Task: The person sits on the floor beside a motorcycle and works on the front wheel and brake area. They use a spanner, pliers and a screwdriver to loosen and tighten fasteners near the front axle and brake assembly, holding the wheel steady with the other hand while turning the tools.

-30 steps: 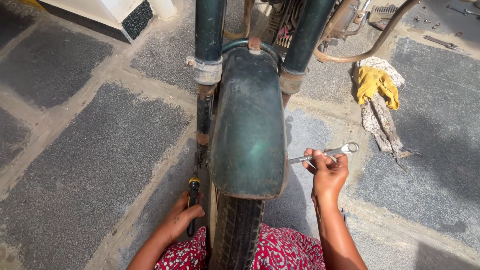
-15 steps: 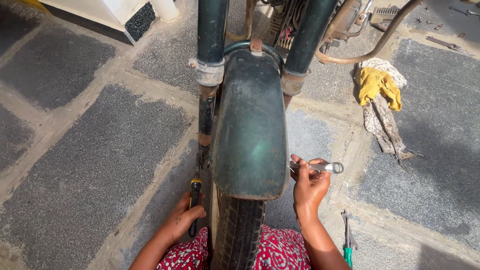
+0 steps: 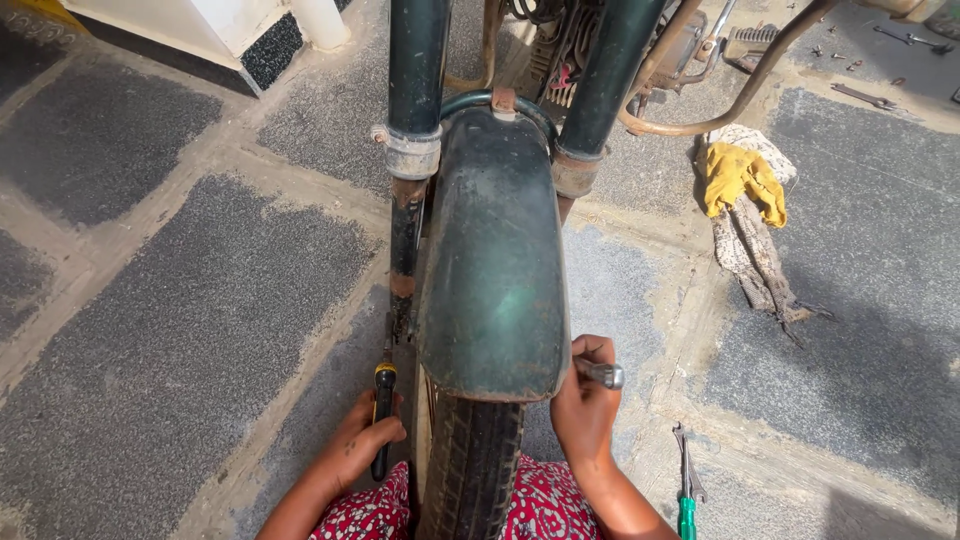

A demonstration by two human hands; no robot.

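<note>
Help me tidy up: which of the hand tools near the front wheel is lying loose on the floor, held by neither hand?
The green-handled tool, lying on the paving beside the right hand. The black-and-yellow-handled tool is gripped by the left hand, and the right hand holds a metal tool.

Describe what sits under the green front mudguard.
Under the mudguard the black tyre shows at its lower edge. The left hand and right hand hold tools beside it. The axle and tool tips are hidden.

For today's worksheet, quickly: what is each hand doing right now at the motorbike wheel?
Left hand: closed around a black-handled screwdriver beside the tyre.
Right hand: closed on a metal wrench by the mudguard.
</note>
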